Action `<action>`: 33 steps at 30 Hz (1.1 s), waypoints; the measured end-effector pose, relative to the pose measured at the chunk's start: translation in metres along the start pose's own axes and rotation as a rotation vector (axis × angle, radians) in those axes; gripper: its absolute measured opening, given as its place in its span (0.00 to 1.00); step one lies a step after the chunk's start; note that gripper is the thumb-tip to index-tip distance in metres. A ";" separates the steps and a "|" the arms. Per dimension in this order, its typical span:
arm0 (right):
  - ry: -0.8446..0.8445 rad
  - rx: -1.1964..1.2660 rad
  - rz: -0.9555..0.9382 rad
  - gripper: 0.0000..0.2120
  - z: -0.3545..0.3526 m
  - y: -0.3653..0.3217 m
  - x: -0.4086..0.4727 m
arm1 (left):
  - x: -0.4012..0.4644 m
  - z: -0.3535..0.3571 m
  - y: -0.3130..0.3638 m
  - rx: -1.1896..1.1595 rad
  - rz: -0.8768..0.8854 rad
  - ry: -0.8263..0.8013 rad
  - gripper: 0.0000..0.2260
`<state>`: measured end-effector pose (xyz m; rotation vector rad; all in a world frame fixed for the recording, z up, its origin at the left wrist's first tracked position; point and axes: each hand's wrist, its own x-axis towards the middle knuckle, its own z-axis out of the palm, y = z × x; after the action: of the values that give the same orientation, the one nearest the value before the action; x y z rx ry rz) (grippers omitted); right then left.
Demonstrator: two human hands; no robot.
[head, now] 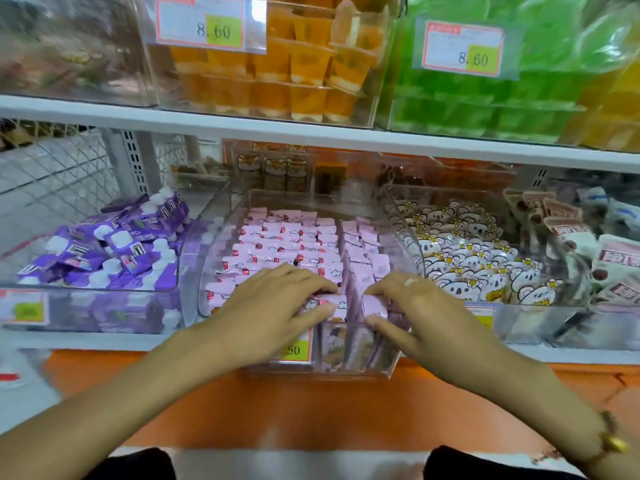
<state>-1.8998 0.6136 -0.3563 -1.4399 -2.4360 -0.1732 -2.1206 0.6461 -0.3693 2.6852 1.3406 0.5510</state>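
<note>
Nearest us, our forearms [114,414] reach over an orange ledge [311,407] to a shop shelf. To tidy well, we judge it best to nudge the front row gently and keep each packet upright. Our left hand [273,306] and right hand [412,306] are both curled, each pinching pink packets [294,247] between thumb and fingers. The packets fill a clear bin [311,197], lying under and just beyond our hands.

White shop shelves [242,123] above an orange ledge [311,403].
</note>
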 end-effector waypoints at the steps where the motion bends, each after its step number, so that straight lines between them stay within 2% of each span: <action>1: 0.005 0.008 0.003 0.15 0.002 -0.001 0.002 | 0.001 -0.001 0.000 -0.006 -0.013 0.003 0.17; 6: 0.006 -0.001 -0.014 0.12 0.004 -0.003 0.016 | 0.007 0.002 0.010 -0.005 -0.030 0.015 0.13; 11: 0.044 0.122 -0.012 0.11 0.000 0.001 0.018 | 0.012 0.001 0.011 -0.082 -0.030 0.004 0.13; 14: 0.231 0.219 0.026 0.13 -0.008 0.003 0.012 | 0.013 -0.001 0.008 -0.136 -0.049 0.074 0.16; 17: 0.561 0.446 0.126 0.07 -0.019 0.001 0.010 | 0.011 -0.009 0.011 -0.288 -0.076 0.251 0.14; 19: 0.671 0.693 0.229 0.03 -0.022 -0.004 0.012 | 0.008 -0.015 0.017 -0.436 -0.050 0.343 0.14; 21: 0.633 0.948 0.353 0.04 -0.021 -0.011 0.016 | 0.003 -0.017 0.026 -0.476 0.026 0.310 0.18; 23: 0.564 1.162 0.462 0.08 -0.017 -0.015 0.019 | -0.001 -0.013 0.033 -0.367 0.097 0.267 0.23; 26: 0.486 1.359 0.524 0.13 -0.017 -0.018 0.021 | -0.001 -0.012 0.035 -0.333 0.103 0.408 0.21; 29: 0.448 1.463 0.545 0.14 -0.017 -0.016 0.022 | 0.000 -0.018 0.036 -0.556 0.051 0.480 0.17; 33: 0.365 1.466 0.570 0.18 -0.016 -0.013 0.024 | 0.003 -0.024 0.040 -1.083 -0.271 0.382 0.17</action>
<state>-1.9187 0.6227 -0.3325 -1.0561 -1.1036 1.0992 -2.0978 0.6219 -0.3364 1.5441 0.9801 1.3142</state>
